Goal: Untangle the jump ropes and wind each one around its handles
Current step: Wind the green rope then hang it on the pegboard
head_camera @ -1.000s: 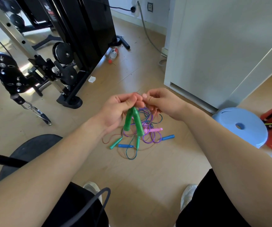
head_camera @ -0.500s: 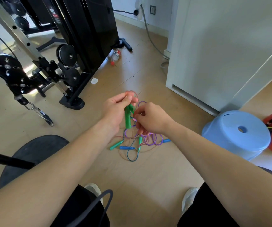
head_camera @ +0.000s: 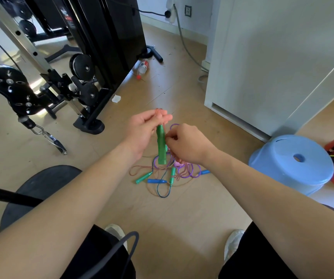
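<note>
Indoors, wood floor [head_camera: 162, 218], blue stool [head_camera: 278, 178] right; left hand [head_camera: 142, 133] and right hand [head_camera: 186, 147] pinch green handles [head_camera: 161, 147].

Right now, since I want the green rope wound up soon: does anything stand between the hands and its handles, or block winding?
Nothing between: the left hand grips the green handles and the right hand pinches at them. A purple cord loops up beside them from the tangle below, likely snagging.
</note>
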Demonstrator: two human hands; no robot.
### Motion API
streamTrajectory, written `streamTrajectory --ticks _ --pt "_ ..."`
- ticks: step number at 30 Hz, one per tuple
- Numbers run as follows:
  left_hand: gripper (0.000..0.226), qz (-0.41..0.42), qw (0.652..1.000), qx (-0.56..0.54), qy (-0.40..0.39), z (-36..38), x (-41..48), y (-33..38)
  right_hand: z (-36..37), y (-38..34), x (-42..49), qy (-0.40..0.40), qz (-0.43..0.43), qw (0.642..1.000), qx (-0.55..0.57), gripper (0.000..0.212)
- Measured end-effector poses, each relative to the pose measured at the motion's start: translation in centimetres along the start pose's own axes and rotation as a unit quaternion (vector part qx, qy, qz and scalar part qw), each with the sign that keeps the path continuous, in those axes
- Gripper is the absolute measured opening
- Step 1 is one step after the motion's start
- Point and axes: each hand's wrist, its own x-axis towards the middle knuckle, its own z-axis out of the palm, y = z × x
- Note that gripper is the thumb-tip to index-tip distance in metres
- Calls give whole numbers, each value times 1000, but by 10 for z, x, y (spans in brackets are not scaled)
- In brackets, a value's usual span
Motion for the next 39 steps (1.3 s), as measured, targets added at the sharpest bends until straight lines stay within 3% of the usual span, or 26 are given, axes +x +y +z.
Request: streamTrajectory --ticks 5,9,11,17,22,26,29,31,33,36,39 --pt "14 112 971 207 36 4 3 -10 -8 1 -1 71 64 992 87 29" --pt "25 121 961 247 38 2 5 -20 0 -1 -5 27 98 958 267 21" --pt "29 101 967 227 62 3 6 -19 10 1 -6 6 91 951 294 28" --pt "42 -13 991 115 64 13 10 -17 19 6 -5 21 52 970 237 30" --pt "28 -75 996 39 40 8 11 -19 27 3 -9 21 -55 998 20 34" --pt "43 -89 995 34 21 4 7 -16 26 2 -10 19 -81 995 -54 31" --pt "39 -82 996 15 -3 3 6 -10 20 5 -8 115 -55 986 -107 20" --pt "36 -74 997 7 -32 1 4 -5 14 12 -1 214 -16 976 -28 16" --pt "36 -61 996 0 -67 -1 3 -2 6 21 8 215 33 973 72 18" --pt "36 -38 992 -45 -108 -1 -1 1 1 31 15 72 75 970 220 36" --pt "34 -24 989 -82 -122 1 -4 3 10 32 15 -44 53 931 358 37"
